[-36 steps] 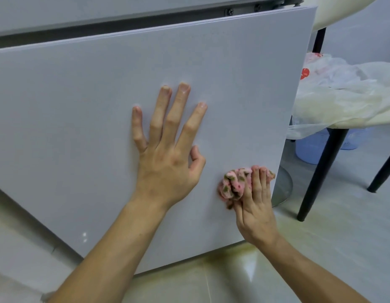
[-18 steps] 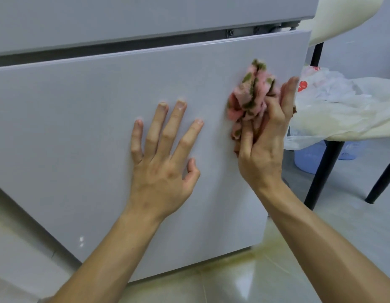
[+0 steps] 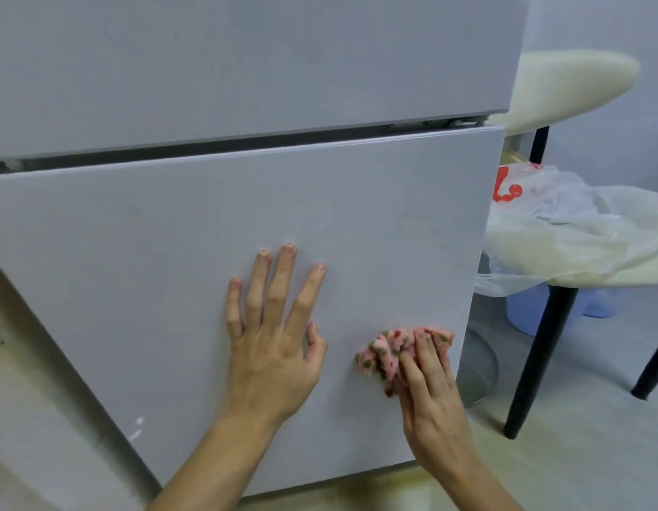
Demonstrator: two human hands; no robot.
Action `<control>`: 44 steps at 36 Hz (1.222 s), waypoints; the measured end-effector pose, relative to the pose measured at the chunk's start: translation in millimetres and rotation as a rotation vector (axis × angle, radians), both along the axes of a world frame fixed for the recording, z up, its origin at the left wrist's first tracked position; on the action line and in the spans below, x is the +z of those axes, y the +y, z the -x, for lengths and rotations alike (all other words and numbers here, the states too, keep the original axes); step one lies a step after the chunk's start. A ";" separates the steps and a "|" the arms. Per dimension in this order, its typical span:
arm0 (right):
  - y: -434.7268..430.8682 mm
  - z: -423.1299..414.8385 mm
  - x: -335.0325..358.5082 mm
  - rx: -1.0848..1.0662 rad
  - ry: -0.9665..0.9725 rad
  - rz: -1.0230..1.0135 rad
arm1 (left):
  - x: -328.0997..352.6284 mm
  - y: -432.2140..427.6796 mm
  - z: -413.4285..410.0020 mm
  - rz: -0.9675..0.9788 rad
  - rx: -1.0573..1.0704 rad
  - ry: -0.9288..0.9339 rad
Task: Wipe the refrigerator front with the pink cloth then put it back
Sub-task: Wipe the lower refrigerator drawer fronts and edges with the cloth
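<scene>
The pale grey refrigerator front [image 3: 172, 252] fills most of the view, with a dark gap between its upper and lower doors. My left hand [image 3: 272, 337] lies flat on the lower door, fingers spread and straight. My right hand [image 3: 430, 385] presses the bunched pink cloth [image 3: 390, 350] with green spots against the lower door near its right edge, low down. The fingers lie over the cloth, and part of it is hidden under the hand.
Right of the refrigerator stands a cream chair [image 3: 574, 83] with black legs [image 3: 537, 355], with a crumpled clear plastic bag [image 3: 563, 230] on its seat. A light blue bin [image 3: 526, 311] sits beneath it. A round metal base [image 3: 478, 363] rests on the pale floor.
My right hand has swept the cloth down the door from near its top right corner to the lower right. The left hand has stayed flat on the door.
</scene>
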State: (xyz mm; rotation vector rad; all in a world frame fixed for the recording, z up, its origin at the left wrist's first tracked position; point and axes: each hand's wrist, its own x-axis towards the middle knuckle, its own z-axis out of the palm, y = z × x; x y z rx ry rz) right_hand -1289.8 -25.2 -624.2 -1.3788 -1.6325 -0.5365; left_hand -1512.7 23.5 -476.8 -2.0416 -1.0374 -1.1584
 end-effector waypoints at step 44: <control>56.6 93.0 106.7 0.245 0.037 -0.295 | -36.7 15.3 83.6 0.011 0.092 -0.034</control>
